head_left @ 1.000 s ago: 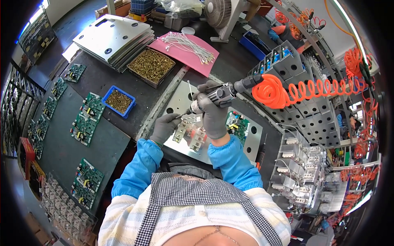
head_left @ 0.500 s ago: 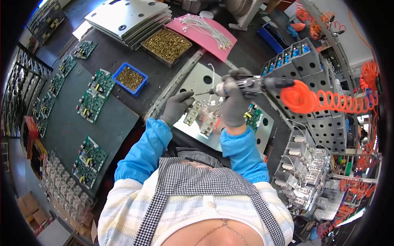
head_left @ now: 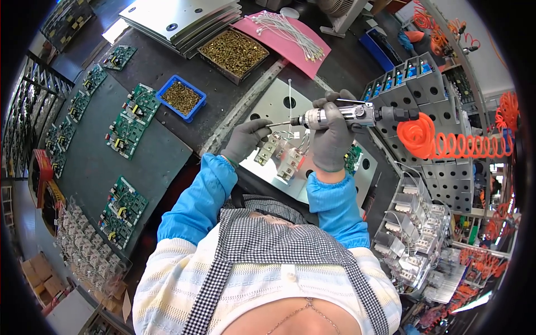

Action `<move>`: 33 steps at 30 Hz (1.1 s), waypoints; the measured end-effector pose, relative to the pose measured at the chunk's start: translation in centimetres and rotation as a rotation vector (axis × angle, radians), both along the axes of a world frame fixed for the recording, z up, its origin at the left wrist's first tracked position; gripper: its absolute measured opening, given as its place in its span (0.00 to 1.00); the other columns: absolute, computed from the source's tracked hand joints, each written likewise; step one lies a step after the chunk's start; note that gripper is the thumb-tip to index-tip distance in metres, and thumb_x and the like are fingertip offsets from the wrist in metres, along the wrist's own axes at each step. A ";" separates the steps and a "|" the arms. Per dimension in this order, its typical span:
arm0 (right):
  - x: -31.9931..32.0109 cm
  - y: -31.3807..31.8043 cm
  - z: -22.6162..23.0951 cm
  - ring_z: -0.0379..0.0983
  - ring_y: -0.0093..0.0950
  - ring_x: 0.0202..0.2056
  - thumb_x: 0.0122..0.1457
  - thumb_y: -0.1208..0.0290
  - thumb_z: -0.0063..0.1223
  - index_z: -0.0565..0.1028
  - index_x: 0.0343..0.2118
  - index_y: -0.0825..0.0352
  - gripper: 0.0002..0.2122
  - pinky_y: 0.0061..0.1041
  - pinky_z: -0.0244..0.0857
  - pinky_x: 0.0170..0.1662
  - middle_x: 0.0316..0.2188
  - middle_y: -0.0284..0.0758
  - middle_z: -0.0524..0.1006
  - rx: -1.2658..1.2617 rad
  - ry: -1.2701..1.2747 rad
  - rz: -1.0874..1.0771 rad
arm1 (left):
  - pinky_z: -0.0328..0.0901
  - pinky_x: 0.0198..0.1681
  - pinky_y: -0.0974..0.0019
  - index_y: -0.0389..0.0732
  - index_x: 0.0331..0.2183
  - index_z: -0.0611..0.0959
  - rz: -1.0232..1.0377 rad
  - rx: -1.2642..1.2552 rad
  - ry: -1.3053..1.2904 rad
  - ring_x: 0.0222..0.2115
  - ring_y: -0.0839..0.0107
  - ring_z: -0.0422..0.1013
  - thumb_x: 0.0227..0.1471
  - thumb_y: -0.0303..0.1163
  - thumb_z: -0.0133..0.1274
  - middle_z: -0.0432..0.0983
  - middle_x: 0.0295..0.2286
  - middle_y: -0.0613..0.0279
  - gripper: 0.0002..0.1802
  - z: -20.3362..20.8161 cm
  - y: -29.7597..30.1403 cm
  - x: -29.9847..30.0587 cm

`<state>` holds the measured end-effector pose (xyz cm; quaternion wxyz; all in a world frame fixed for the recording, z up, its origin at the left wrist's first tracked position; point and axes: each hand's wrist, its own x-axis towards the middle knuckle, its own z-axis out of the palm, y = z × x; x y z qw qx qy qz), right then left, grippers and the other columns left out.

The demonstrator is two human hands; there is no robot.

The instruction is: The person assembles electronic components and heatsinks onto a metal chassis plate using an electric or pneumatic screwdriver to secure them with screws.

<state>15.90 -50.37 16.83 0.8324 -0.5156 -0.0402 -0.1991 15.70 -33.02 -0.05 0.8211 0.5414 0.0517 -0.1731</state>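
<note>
In grey gloves, both my hands are over a metal plate (head_left: 279,96) with round holes. My right hand (head_left: 334,137) is wrapped round a silver pneumatic screwdriver (head_left: 357,114), held level with its bit pointing left. My left hand (head_left: 245,140) pinches at the tip of that bit; anything small between the fingertips is hidden. Just below the bit, two pale terminal blocks (head_left: 290,163) with wires sit on the plate. Partly behind my right wrist, a green circuit board (head_left: 353,158) lies on the plate. A white cable (head_left: 290,92) rises near the far hole.
A blue tray (head_left: 181,98) and a larger box (head_left: 233,54) hold small brass-coloured screws. Circuit boards (head_left: 132,120) lie at left. White cables (head_left: 287,34) rest on pink sheet. An orange coiled hose (head_left: 463,146) trails right from the screwdriver. Metal housings (head_left: 416,84) stand at right.
The screwdriver has turned level, and its bit tip now meets my left fingertips, which have closed at it. The view has shifted slightly.
</note>
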 end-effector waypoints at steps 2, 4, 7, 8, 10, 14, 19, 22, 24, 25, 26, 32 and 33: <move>-0.1 -0.1 0.1 0.78 0.30 0.40 0.58 0.81 0.53 0.69 0.52 0.67 0.18 0.34 0.75 0.48 0.42 0.38 0.78 0.012 0.008 -0.007 | 0.68 0.31 0.75 0.36 0.51 0.83 -0.004 -0.034 -0.008 0.27 0.82 0.72 0.61 0.25 0.60 0.82 0.35 0.67 0.17 0.1 0.0 -0.1; 0.1 0.0 0.1 0.78 0.30 0.40 0.58 0.81 0.53 0.69 0.53 0.67 0.19 0.34 0.74 0.48 0.42 0.38 0.78 -0.007 0.035 -0.010 | 0.69 0.31 0.75 0.36 0.51 0.84 0.007 -0.054 0.000 0.28 0.82 0.73 0.61 0.25 0.60 0.82 0.34 0.67 0.16 0.3 0.1 -0.2; 0.4 -0.4 -0.4 0.78 0.30 0.39 0.57 0.81 0.54 0.69 0.53 0.68 0.19 0.34 0.75 0.47 0.42 0.38 0.78 -0.038 0.026 -0.043 | 0.69 0.32 0.75 0.36 0.51 0.84 0.002 -0.034 -0.018 0.28 0.81 0.73 0.59 0.23 0.61 0.82 0.34 0.67 0.17 0.0 -0.2 0.0; 0.4 -0.3 -0.5 0.78 0.30 0.39 0.57 0.81 0.54 0.69 0.52 0.68 0.19 0.34 0.75 0.46 0.42 0.38 0.78 -0.034 0.027 -0.050 | 0.69 0.32 0.75 0.36 0.51 0.84 0.004 -0.032 -0.018 0.28 0.81 0.73 0.59 0.23 0.61 0.82 0.34 0.67 0.17 -0.2 -0.2 0.1; 0.2 -0.1 0.4 0.78 0.30 0.39 0.57 0.81 0.54 0.70 0.52 0.68 0.18 0.33 0.75 0.46 0.41 0.38 0.78 -0.031 0.061 0.008 | 0.70 0.32 0.74 0.36 0.52 0.83 0.011 0.144 -0.041 0.29 0.81 0.74 0.57 0.22 0.62 0.83 0.36 0.66 0.20 -0.4 -0.2 0.2; -0.2 0.5 0.3 0.78 0.29 0.39 0.57 0.82 0.54 0.71 0.51 0.67 0.18 0.32 0.75 0.45 0.41 0.37 0.78 -0.009 0.076 -0.010 | 0.70 0.31 0.74 0.36 0.52 0.83 0.033 0.104 -0.034 0.31 0.80 0.75 0.56 0.22 0.63 0.83 0.38 0.64 0.21 -0.6 -0.4 -0.2; -0.8 -0.5 0.5 0.77 0.29 0.40 0.59 0.81 0.52 0.69 0.53 0.65 0.18 0.32 0.74 0.45 0.42 0.38 0.78 0.048 -0.006 -0.050 | 0.71 0.30 0.73 0.37 0.59 0.76 0.117 0.002 -0.016 0.31 0.79 0.76 0.58 0.22 0.60 0.82 0.42 0.60 0.27 0.4 -0.6 -0.3; -2.1 -2.6 2.8 0.76 0.29 0.41 0.59 0.81 0.51 0.70 0.53 0.65 0.18 0.33 0.74 0.47 0.43 0.38 0.77 -0.031 -0.087 -0.083 | 0.70 0.28 0.73 0.37 0.60 0.74 0.034 -0.004 -0.022 0.29 0.79 0.75 0.60 0.23 0.59 0.81 0.41 0.61 0.28 0.0 0.0 0.0; -4.2 -3.5 4.4 0.76 0.28 0.40 0.59 0.80 0.50 0.71 0.53 0.66 0.18 0.34 0.74 0.46 0.43 0.39 0.77 -0.011 -0.059 -0.078 | 0.69 0.28 0.74 0.35 0.58 0.75 -0.003 0.061 -0.036 0.29 0.78 0.75 0.62 0.27 0.57 0.80 0.39 0.61 0.24 0.6 0.4 0.3; -5.5 -4.1 4.7 0.76 0.28 0.39 0.58 0.79 0.51 0.71 0.53 0.66 0.19 0.33 0.74 0.46 0.43 0.39 0.77 -0.081 -0.025 -0.021 | 0.69 0.29 0.74 0.35 0.58 0.75 0.003 0.082 -0.042 0.30 0.78 0.75 0.62 0.28 0.57 0.80 0.39 0.60 0.24 1.1 0.5 0.3; -6.7 -4.8 4.7 0.77 0.27 0.38 0.58 0.77 0.51 0.72 0.53 0.67 0.19 0.33 0.74 0.46 0.42 0.39 0.77 -0.151 0.010 0.029 | 0.70 0.30 0.73 0.35 0.58 0.75 0.000 0.101 -0.048 0.31 0.77 0.75 0.62 0.28 0.56 0.80 0.38 0.60 0.24 1.6 0.3 0.5; -11.7 -5.9 -0.6 0.79 0.26 0.41 0.54 0.80 0.53 0.73 0.51 0.70 0.19 0.29 0.75 0.47 0.41 0.36 0.78 -0.158 0.209 0.021 | 0.72 0.48 0.65 0.29 0.61 0.68 -0.152 -0.186 -0.006 0.45 0.66 0.73 0.56 0.19 0.49 0.73 0.48 0.48 0.30 0.2 1.3 1.1; -12.1 -6.2 -1.5 0.78 0.25 0.38 0.54 0.83 0.55 0.73 0.52 0.70 0.20 0.27 0.75 0.40 0.42 0.37 0.78 -0.161 0.227 -0.008 | 0.72 0.48 0.64 0.30 0.61 0.67 -0.146 -0.160 0.001 0.45 0.66 0.74 0.58 0.20 0.50 0.73 0.49 0.49 0.29 0.4 1.1 1.0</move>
